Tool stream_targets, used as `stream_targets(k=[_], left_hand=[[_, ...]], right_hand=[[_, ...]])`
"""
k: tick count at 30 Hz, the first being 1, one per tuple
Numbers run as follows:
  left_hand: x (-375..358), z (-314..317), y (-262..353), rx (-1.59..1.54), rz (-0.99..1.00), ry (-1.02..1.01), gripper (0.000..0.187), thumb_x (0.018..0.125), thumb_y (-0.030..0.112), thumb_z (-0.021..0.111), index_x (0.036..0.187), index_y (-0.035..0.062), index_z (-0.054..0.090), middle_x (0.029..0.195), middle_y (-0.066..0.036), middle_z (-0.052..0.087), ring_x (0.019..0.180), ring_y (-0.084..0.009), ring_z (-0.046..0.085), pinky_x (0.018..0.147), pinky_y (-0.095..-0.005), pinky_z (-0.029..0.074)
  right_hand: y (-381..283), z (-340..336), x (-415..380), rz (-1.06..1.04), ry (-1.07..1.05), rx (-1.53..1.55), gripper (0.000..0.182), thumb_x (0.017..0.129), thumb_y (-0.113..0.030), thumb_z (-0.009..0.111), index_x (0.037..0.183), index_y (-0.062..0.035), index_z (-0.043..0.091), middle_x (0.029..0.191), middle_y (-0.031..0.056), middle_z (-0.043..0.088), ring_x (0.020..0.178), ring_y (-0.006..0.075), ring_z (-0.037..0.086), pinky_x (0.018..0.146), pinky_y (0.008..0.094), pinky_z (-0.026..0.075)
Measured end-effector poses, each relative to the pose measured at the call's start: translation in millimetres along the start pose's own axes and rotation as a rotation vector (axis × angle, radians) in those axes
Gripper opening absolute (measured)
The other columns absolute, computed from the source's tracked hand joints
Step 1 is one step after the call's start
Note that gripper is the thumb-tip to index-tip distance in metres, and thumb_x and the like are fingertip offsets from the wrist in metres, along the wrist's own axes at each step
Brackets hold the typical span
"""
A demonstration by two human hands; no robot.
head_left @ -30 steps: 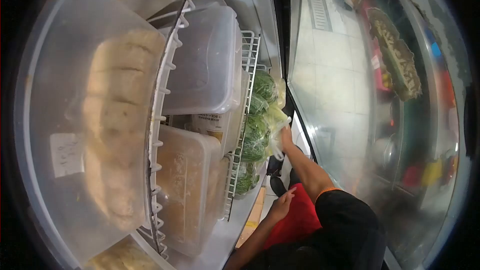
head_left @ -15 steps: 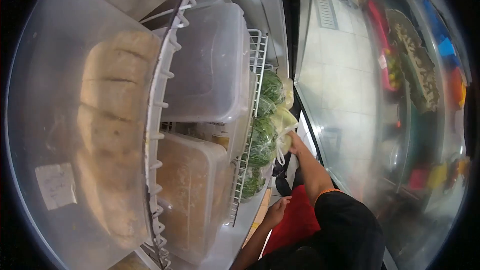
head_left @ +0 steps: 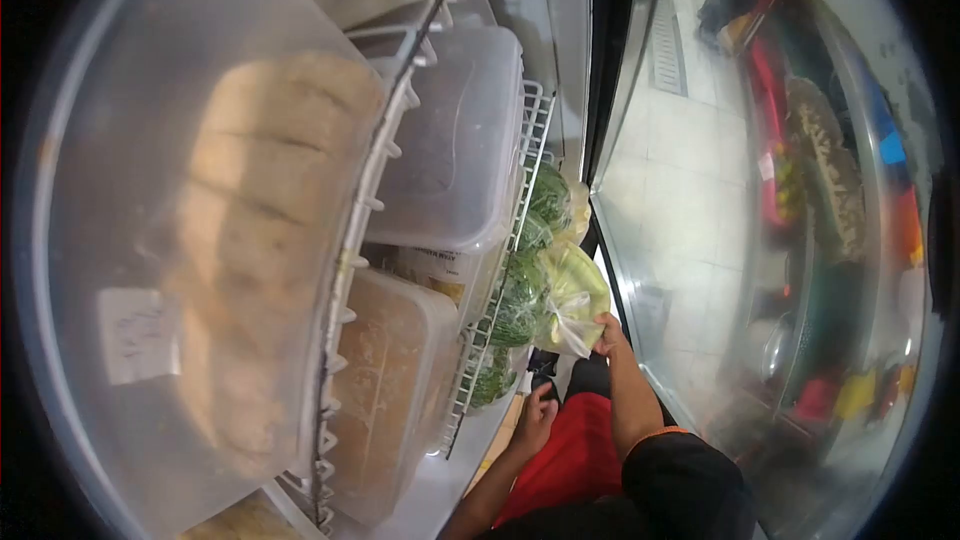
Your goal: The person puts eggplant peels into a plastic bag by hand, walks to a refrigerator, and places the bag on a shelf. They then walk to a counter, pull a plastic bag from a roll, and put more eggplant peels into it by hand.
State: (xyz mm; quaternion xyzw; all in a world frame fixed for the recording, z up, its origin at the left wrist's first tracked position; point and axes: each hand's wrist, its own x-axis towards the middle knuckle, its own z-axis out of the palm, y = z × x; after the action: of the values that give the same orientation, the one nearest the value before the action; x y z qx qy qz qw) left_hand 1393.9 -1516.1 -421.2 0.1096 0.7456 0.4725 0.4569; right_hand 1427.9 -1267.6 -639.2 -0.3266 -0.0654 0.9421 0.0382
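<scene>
My right hand (head_left: pixel 607 335) grips the edge of a knotted clear plastic bag of pale yellow-green produce (head_left: pixel 574 280), whose exact kind I cannot make out. That bag is at the front of the fridge's lower shelf, against bagged dark green leafy vegetables (head_left: pixel 519 290). My left hand (head_left: pixel 537 418) is lower down, in front of the red apron (head_left: pixel 560 460), with nothing in it and its fingers loosely apart. It is nearest to another bag of greens (head_left: pixel 490 380) and touches none of the bags.
Lidded plastic tubs (head_left: pixel 450 140) stand inside the fridge behind a white wire rack (head_left: pixel 528 140). A large translucent container (head_left: pixel 120 210) of pale, scored blocks is close on the left. At right, the glass door (head_left: pixel 690 200) stands open, with a tiled floor and coloured goods seen through it.
My right hand has drawn the bag of pale produce slightly down and outward, so more of it shows. My left hand has shifted down and left. The view has moved a little.
</scene>
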Motion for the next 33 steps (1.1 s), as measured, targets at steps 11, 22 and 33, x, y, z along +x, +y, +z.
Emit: stream_targets(k=[11, 22, 33], left_hand=[[26.6, 19.7, 25.9, -0.310, -0.262, 0.029, 0.067, 0.103, 0.052, 0.049, 0.150, 0.0112, 0.023, 0.146, -0.016, 0.033, 0.133, -0.0294, 0.046, 0.100, -0.0486, 0.047], [42.4, 21.6, 22.6, -0.971, -0.529, 0.048, 0.087, 0.096, 0.076, 0.025, 0.159, 0.0165, 0.026, 0.160, -0.011, 0.035, 0.143, -0.0318, 0.039, 0.117, -0.0526, 0.032], [-14.4, 28.0, 216.1, -0.459, 0.180, 0.040, 0.058, 0.095, 0.029, 0.060, 0.143, 0.0027, 0.038, 0.133, -0.014, 0.054, 0.122, -0.0250, 0.055, 0.103, -0.0434, 0.046]], right_hand=[[3.4, -41.2, -88.9, -0.027, 0.016, -0.027, 0.071, 0.065, -0.020, 0.073, 0.131, 0.0007, 0.057, 0.120, 0.0152, 0.068, 0.106, 0.0326, 0.068, 0.097, 0.0464, 0.054], [-12.6, -51.5, -170.7, 0.033, -0.169, -0.093, 0.085, 0.060, -0.017, 0.083, 0.138, -0.0005, 0.053, 0.131, 0.0142, 0.064, 0.114, 0.0308, 0.065, 0.095, 0.0474, 0.055], [-84.7, 96.9, -214.9, -0.366, -0.295, -0.157, 0.074, 0.079, -0.028, 0.076, 0.142, -0.0026, 0.049, 0.135, 0.0149, 0.060, 0.117, 0.0294, 0.064, 0.095, 0.0447, 0.057]])
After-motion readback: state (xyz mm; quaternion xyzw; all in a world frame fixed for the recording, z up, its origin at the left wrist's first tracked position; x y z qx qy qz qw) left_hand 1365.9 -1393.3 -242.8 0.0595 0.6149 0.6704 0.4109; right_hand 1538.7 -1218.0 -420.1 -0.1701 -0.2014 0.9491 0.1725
